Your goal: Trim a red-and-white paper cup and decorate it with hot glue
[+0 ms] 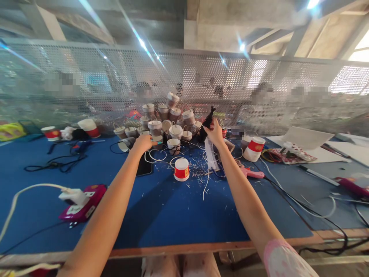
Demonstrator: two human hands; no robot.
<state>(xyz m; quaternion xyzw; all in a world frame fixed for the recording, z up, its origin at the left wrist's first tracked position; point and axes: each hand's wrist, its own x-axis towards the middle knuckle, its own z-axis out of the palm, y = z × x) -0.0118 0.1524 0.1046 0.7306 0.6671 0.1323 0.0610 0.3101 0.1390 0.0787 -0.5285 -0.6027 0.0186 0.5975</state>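
My left hand point(143, 144) reaches to the front left of a pile of small grey-and-white cups point(175, 132) with thin handles. Its fingers are near the cups and just above a dark phone-like slab point(144, 167); whether they hold anything is hidden. To the right of the pile, my right hand point(215, 132) has its fingers closed around a black tool point(209, 118), which stands tilted up. A red and white cup point(181, 169) sits upright on the blue table between my forearms, with white scraps around it.
A purple power strip point(86, 204) with a white plug lies at the left. Pink-handled scissors point(252, 173), cables and another red-and-white cup point(254, 149) are on the right. Behind the table stands a perforated metal screen point(115, 77), with people blurred beyond it.
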